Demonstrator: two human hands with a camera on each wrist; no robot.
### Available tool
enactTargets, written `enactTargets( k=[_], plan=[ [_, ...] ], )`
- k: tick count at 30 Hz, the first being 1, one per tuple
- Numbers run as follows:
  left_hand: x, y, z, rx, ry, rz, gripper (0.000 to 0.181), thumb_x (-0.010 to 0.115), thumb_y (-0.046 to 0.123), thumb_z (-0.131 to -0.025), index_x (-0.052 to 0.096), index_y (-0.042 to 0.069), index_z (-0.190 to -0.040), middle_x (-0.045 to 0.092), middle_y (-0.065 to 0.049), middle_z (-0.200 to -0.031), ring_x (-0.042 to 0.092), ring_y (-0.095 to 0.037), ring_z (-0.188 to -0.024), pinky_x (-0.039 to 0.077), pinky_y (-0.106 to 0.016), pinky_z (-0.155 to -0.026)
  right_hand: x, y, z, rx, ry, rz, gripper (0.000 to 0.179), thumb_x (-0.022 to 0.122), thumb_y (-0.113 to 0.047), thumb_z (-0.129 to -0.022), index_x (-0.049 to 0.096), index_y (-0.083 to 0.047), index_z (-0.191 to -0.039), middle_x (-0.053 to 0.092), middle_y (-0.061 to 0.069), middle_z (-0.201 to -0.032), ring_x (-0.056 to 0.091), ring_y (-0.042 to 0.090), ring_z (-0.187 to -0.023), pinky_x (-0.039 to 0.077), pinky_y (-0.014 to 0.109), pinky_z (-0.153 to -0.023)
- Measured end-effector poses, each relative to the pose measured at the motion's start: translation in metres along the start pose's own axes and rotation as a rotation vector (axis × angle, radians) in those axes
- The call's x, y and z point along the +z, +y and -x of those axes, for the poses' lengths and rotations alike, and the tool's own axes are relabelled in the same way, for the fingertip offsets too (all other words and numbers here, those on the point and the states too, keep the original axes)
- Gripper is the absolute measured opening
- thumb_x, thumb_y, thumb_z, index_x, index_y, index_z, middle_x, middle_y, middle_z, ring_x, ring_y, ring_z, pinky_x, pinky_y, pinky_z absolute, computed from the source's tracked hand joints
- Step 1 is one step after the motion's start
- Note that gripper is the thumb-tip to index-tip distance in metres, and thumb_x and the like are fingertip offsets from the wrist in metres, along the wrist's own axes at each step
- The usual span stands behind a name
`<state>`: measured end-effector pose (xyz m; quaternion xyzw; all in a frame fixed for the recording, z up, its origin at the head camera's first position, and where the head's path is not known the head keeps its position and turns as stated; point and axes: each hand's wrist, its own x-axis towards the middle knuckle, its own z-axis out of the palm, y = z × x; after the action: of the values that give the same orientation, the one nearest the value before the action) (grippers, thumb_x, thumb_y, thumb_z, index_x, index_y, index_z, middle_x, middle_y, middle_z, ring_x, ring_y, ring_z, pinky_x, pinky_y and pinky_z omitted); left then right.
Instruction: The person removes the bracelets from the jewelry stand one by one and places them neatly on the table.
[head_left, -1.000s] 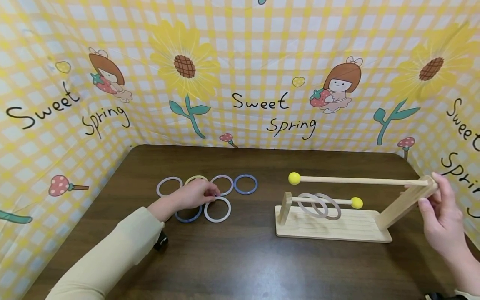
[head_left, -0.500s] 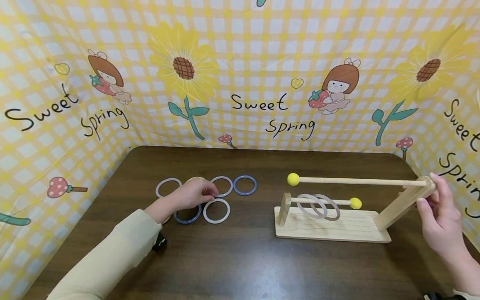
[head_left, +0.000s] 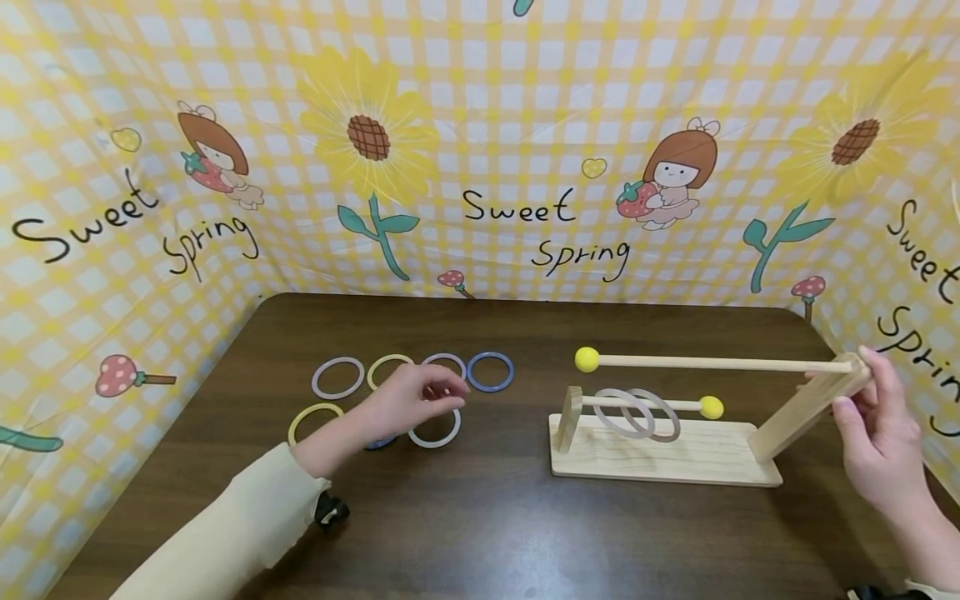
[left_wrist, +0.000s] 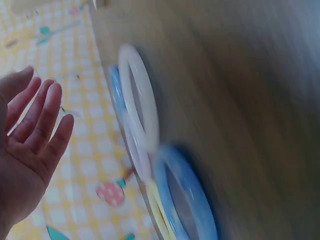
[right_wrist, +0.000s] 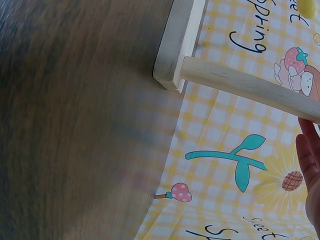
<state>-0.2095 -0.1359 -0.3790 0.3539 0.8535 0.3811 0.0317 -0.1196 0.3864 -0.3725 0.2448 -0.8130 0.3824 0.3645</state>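
My left hand hovers over the loose rings, its thumb and fingers apart and holding nothing. In the left wrist view its fingers are spread loosely. A white ring lies partly beneath it, with a blue ring beside that one. My right hand grips the top of the slanted post on a wooden ring stand. Two whitish rings hang on the stand's lower rod, tipped by a yellow ball. The upper rod carries no ring.
Around the left hand lie a yellow ring, a purple ring, another yellow ring, a second purple ring and a blue ring. A patterned cloth walls the back and sides of the brown table.
My left hand has moved right and its fingers have parted, uncovering the two yellow rings more. The rings stay in place. My right hand keeps its grip on the post.
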Motion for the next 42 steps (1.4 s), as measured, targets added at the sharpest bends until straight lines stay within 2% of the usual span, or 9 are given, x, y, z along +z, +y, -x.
enactTargets(
  k=[3,8,14,17,21,26,36,42],
  plan=[
    [0.01,0.015,-0.002,0.01,0.012,0.085,0.011,0.071,0.011,-0.09,0.072,0.009,-0.101,0.068,0.008,-0.088,0.061,-0.007,-0.077,0.052,-0.028,-0.069,0.0,0.0,0.0,0.008,0.004,-0.003,0.044,0.041,0.013,-0.096,0.023,0.017,-0.136,0.058,-0.014,-0.122,0.058,-0.005,-0.103,0.043,0.008,-0.083],
    [0.029,0.04,-0.007,-0.026,-0.009,0.267,0.011,0.07,0.012,-0.091,0.072,0.009,-0.101,0.069,0.001,-0.085,0.063,-0.011,-0.076,0.052,-0.027,-0.067,0.0,-0.001,0.001,0.009,0.008,-0.011,0.044,0.04,0.014,-0.096,0.022,0.017,-0.136,0.058,-0.014,-0.121,0.058,-0.005,-0.103,0.043,0.008,-0.083],
    [0.052,0.066,-0.017,-0.021,-0.047,0.454,0.014,0.069,0.008,-0.091,0.07,0.001,-0.103,0.069,-0.01,-0.086,0.067,-0.024,-0.075,0.054,-0.027,-0.067,0.0,-0.001,0.0,0.008,0.0,-0.001,0.043,0.041,0.012,-0.097,0.022,0.016,-0.136,0.058,-0.014,-0.122,0.057,-0.004,-0.104,0.043,0.008,-0.083],
    [0.064,0.077,-0.023,-0.003,-0.077,0.518,0.016,0.069,0.004,-0.09,0.069,-0.004,-0.104,0.069,-0.012,-0.087,0.067,-0.019,-0.074,0.055,-0.027,-0.07,0.001,-0.001,0.0,0.013,-0.002,-0.003,0.044,0.04,0.012,-0.097,0.022,0.016,-0.136,0.058,-0.015,-0.122,0.057,-0.005,-0.104,0.042,0.008,-0.082],
    [0.08,0.088,-0.03,0.0,-0.079,0.556,0.016,0.069,0.003,-0.089,0.069,-0.004,-0.103,0.069,-0.008,-0.086,0.063,-0.006,-0.073,0.054,-0.025,-0.072,0.001,0.0,0.001,0.013,-0.002,-0.001,0.044,0.04,0.012,-0.097,0.022,0.016,-0.136,0.057,-0.015,-0.122,0.057,-0.005,-0.104,0.042,0.008,-0.083],
    [0.101,0.098,-0.034,-0.005,-0.036,0.564,0.014,0.071,0.005,-0.089,0.071,0.0,-0.101,0.069,-0.003,-0.084,0.061,-0.002,-0.074,0.052,-0.02,-0.068,0.0,-0.001,0.002,-0.004,-0.013,0.042,0.042,0.04,0.008,-0.099,0.022,0.016,-0.136,0.054,-0.017,-0.125,0.054,-0.006,-0.106,0.041,0.007,-0.084],
    [0.133,0.109,-0.041,-0.003,-0.004,0.645,0.024,0.07,0.0,-0.088,0.068,-0.003,-0.111,0.07,-0.014,-0.104,0.062,0.001,-0.082,0.054,-0.023,-0.077,0.001,-0.002,0.001,0.004,0.002,0.054,0.041,0.041,0.006,-0.099,0.024,0.015,-0.136,0.055,-0.019,-0.124,0.054,-0.006,-0.103,0.037,0.006,-0.078],
    [0.149,0.112,-0.049,0.022,-0.017,0.672,0.034,0.069,-0.001,-0.088,0.063,-0.003,-0.122,0.066,-0.019,-0.113,0.062,0.002,-0.086,0.053,-0.021,-0.078,0.001,-0.001,0.0,0.004,0.006,0.042,0.041,0.041,0.006,-0.099,0.024,0.016,-0.136,0.055,-0.018,-0.124,0.054,-0.006,-0.104,0.038,0.006,-0.079]
  ],
)
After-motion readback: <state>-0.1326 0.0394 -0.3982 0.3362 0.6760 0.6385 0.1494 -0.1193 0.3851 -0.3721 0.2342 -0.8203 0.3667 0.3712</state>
